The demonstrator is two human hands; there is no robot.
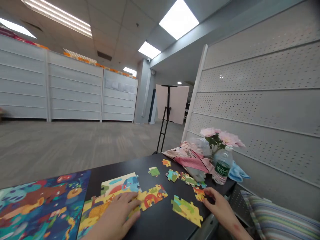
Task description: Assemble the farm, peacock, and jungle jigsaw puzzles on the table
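On the black table, a partly joined jigsaw (120, 185) shows animals on yellow ground. My left hand (120, 211) lies flat over its lower part, fingers spread. At the table's right edge my right hand (216, 203) pinches an orange puzzle piece (199, 194) between thumb and fingers. Just left of that hand lies a joined yellow-green section (187, 210). Loose pieces are scattered farther back: a green one (154, 171), an orange one (166, 162), and a blue-green cluster (172, 175).
A dark blue illustrated sheet (45, 205) covers the table's left. At the back right are pink patterned cloth (190, 160), a water bottle (222, 165), pink flowers (226, 137) and blue cloth (237, 172). A striped cushion (282, 216) sits lower right.
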